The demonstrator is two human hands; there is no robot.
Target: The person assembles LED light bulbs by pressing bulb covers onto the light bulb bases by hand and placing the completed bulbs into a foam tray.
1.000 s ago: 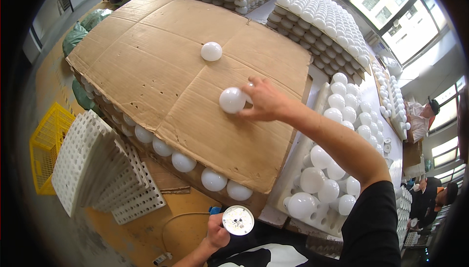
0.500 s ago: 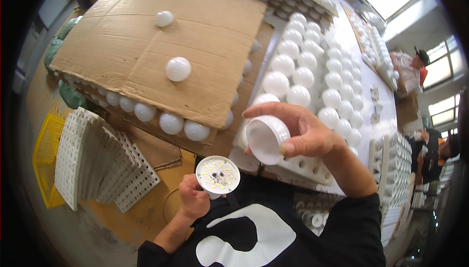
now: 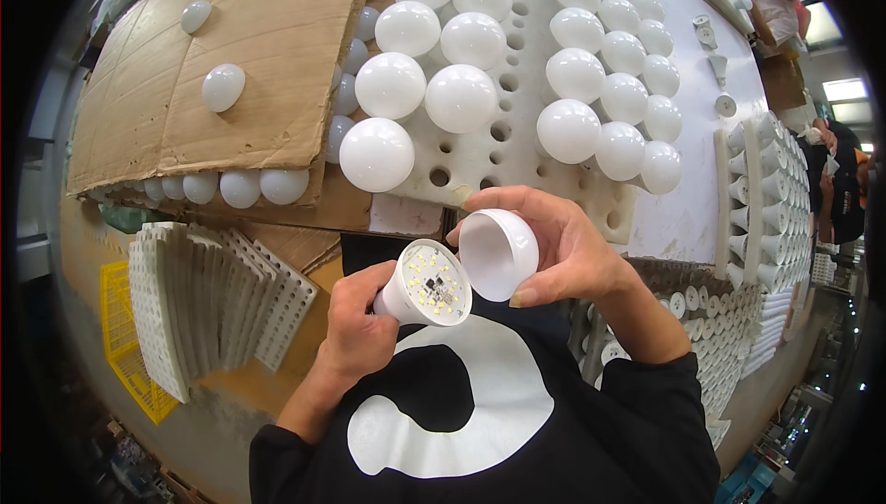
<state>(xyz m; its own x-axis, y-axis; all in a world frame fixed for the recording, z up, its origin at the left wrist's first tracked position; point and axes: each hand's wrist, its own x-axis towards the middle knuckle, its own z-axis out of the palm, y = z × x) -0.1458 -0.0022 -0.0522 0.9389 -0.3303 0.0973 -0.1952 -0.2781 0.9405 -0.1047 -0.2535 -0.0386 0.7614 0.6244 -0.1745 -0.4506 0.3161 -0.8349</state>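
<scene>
My left hand (image 3: pixel 358 324) is closed round a white LED bulb base (image 3: pixel 429 284), whose round board with small yellow LEDs faces up and to the right. Between the thumb and fingers of my right hand (image 3: pixel 568 250) is a white dome bulb cover (image 3: pixel 498 255), its hollow side turned toward the base. The cover's rim is right beside the base's edge; whether they touch I cannot tell. Just beyond my hands, rows of white domed bulbs (image 3: pixel 389 86) stand in a white foam tray (image 3: pixel 461 149) with round holes, several of them bare.
Two loose bulbs (image 3: pixel 223 88) lie on a cardboard sheet (image 3: pixel 138 126) at the left, over more bulbs. Perforated foam trays (image 3: pixel 198 292) lean by a yellow crate (image 3: pixel 126 338) below. At right, white bulb bases (image 3: pixel 775 190) stand stacked. Other people (image 3: pixel 835 181) are at the far right.
The bulb base has come up and right, tilting toward the cover. Both parts are now side by side. The view has shifted, with the tray of bulbs appearing closer.
</scene>
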